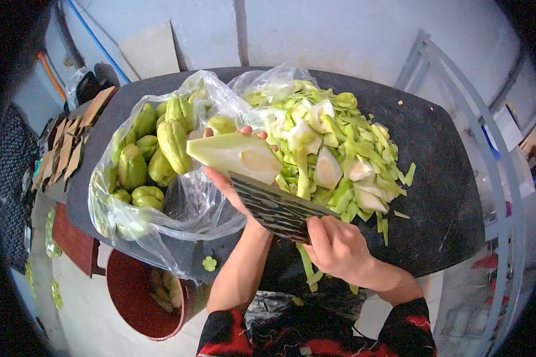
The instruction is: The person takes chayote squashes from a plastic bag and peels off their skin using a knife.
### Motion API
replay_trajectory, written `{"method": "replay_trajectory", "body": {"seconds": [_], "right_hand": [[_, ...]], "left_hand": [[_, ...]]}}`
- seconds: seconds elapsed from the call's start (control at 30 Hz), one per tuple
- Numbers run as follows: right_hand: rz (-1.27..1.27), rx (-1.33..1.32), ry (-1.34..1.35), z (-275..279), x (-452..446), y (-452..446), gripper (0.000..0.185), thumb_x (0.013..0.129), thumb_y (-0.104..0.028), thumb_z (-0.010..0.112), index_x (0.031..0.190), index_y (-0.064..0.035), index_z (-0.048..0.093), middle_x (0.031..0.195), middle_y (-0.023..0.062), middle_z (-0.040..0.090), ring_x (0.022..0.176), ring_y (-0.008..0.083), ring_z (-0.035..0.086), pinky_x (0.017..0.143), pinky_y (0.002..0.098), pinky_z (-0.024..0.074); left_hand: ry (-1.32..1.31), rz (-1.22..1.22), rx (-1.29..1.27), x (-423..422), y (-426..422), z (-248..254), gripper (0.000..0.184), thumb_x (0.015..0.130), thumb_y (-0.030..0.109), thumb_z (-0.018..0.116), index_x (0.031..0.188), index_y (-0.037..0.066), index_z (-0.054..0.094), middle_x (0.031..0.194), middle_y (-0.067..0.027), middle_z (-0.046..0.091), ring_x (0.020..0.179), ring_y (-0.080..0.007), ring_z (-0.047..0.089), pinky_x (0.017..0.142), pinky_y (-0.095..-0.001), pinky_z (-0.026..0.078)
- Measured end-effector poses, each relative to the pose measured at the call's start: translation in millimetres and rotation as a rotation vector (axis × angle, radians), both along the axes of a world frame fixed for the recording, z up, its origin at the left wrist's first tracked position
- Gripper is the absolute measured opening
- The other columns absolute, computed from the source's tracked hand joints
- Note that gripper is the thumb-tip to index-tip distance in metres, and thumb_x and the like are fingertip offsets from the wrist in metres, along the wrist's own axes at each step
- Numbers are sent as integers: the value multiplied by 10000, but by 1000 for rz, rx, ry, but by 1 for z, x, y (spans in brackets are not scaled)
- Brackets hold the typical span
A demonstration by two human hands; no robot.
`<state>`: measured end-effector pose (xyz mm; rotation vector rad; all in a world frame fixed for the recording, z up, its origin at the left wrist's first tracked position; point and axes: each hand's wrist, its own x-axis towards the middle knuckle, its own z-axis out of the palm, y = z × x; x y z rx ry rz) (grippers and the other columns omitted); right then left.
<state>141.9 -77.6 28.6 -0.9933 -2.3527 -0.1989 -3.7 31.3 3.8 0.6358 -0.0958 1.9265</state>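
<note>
My left hand is closed round a pale, peeled half chayote, its cut face up with the seed hollow showing. My right hand grips the handle of a broad dark-patterned knife. The blade slants across in front of my left hand, close to the lower end of the chayote. Whether its edge touches the flesh is hard to see. A heap of green peelings with pale core pieces lies beyond the knife. Left of my left hand, whole green chayotes fill an open clear plastic bag.
Everything rests on a dark oval table. Below its left front edge stands a red-brown bucket with pale pieces inside. A grey metal rail rises on the right, and flat brown pieces are stacked at the left.
</note>
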Motion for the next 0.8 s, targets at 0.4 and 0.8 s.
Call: {"method": "replay_trajectory", "body": {"seconds": [0.4, 0.8], "right_hand": [[-92, -12, -13, -8, -13, 10, 326, 745, -97, 666, 1002, 41, 520, 735, 125, 560, 605, 271, 618, 495, 361, 508], [-29, -113, 3, 1, -12, -13, 412, 733, -118, 688, 1046, 83, 509, 780, 153, 561, 626, 301, 609, 510, 377, 508]], "left_hand": [[65, -30, -131, -5, -3, -3, 683, 935, 636, 433, 1470, 245, 269, 1191, -139, 538, 1051, -309, 562, 813, -437, 548], [-71, -108, 89, -14, 3, -6, 679, 910, 636, 481, 1448, 264, 295, 1236, -155, 492, 1104, -342, 520, 860, -464, 544]]}}
